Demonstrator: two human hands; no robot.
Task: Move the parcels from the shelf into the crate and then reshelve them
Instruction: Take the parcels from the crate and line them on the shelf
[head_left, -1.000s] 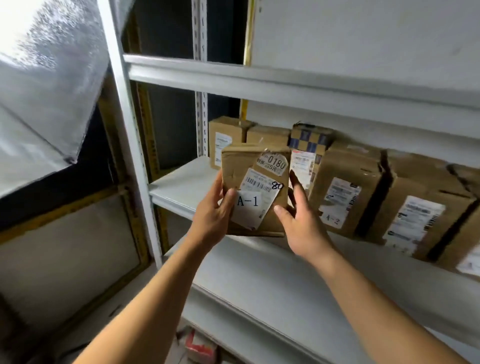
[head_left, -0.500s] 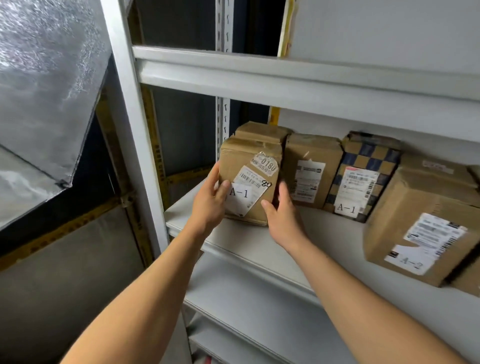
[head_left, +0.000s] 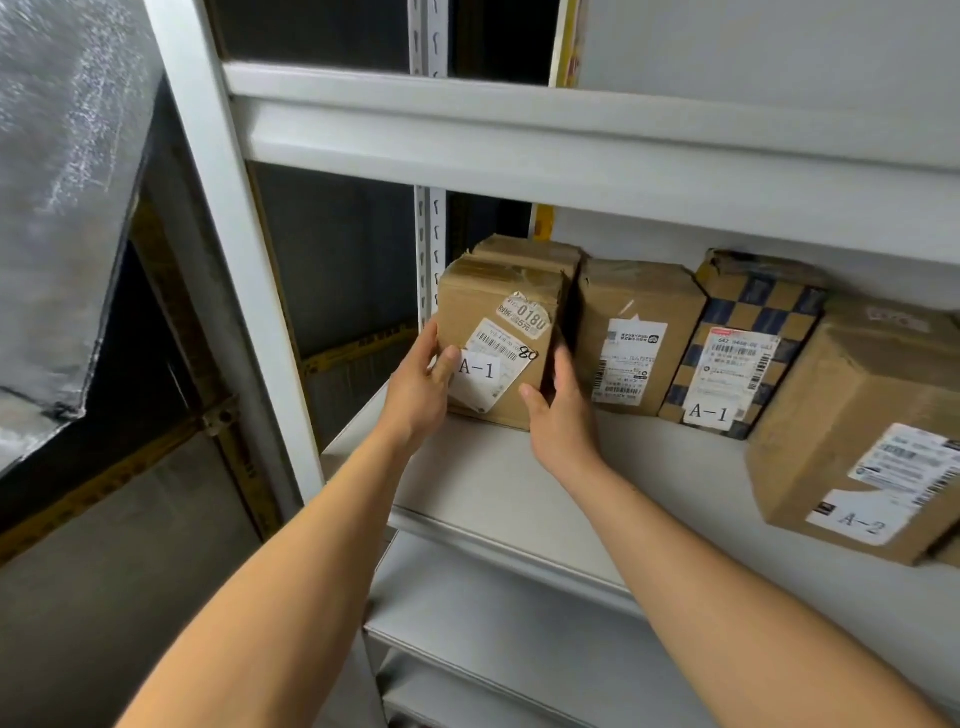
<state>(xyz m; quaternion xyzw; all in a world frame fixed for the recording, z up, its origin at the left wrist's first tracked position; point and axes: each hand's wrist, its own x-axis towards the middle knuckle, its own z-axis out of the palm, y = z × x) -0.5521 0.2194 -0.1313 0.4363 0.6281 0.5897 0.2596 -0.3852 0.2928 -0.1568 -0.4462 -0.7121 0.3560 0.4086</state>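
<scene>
At frame centre, on the shelf (head_left: 483, 483), the parcel (head_left: 498, 338) now sits farther back than half a second ago, beside its neighbours, clasped between the left hand (head_left: 421, 387) and right hand (head_left: 558, 410), fingers curled round its sides, brown cardboard labelled A-1.

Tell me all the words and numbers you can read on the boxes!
"A-1", "80", "0180": held parcel, left hand and right hand on its sides.
"A-1": checkered parcel.
"A-2": big parcel.
Plain parcel: label too small.
Barcode print: blurred everywhere.
</scene>
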